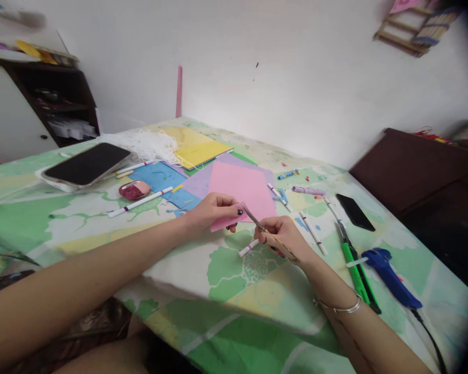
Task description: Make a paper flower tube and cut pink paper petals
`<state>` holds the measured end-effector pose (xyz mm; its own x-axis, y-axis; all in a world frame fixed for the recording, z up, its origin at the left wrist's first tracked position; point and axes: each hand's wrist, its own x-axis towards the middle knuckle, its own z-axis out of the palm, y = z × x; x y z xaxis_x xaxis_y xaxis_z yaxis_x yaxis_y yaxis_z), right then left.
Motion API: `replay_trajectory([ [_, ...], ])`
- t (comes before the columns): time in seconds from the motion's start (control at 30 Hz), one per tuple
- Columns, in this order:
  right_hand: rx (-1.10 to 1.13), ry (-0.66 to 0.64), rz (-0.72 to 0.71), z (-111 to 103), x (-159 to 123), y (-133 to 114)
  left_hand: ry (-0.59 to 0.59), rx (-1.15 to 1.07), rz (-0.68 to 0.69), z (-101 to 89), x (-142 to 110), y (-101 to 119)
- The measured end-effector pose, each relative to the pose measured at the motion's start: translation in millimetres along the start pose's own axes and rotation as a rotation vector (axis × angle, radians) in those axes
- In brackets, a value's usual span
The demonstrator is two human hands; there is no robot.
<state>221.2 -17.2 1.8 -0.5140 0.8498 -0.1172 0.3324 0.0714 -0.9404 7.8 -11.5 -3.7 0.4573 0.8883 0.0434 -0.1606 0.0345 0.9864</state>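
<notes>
My left hand (215, 212) pinches a small piece of pink paper (223, 222) above the front part of the table. In my right hand (284, 236) is a pair of scissors (254, 218), fingers wrapped about the handles. The blades point up and left and meet the edge of the pink piece; whether they are cutting into it I cannot tell. A larger pink sheet (237, 184) lies flat behind my hands, on top of a lilac sheet (197, 179). Partly below my right hand lies a white marker (248, 249).
Blue paper (152, 179), a yellow pad (200, 148) and white yarn (144, 145) lie at back left, near a large phone (88, 163). At right are several markers, green-handled scissors (359, 275), a blue glue gun (392, 278) with cord, and a black phone (354, 212).
</notes>
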Motion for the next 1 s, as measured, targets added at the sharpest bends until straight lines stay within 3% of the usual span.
replay_trajectory([
  [0.3,-0.021,-0.007,-0.001,-3.2,-0.7,0.0,0.096,0.095,0.033,-3.3,0.6,4.2],
  [0.67,-0.007,-0.02,0.014,-5.9,-0.5,3.5,0.253,-0.014,-0.019,-3.1,-1.3,9.6],
  [1.0,-0.021,-0.03,0.012,-6.5,0.2,3.6,0.292,-0.047,-0.016,-4.0,0.0,9.2],
])
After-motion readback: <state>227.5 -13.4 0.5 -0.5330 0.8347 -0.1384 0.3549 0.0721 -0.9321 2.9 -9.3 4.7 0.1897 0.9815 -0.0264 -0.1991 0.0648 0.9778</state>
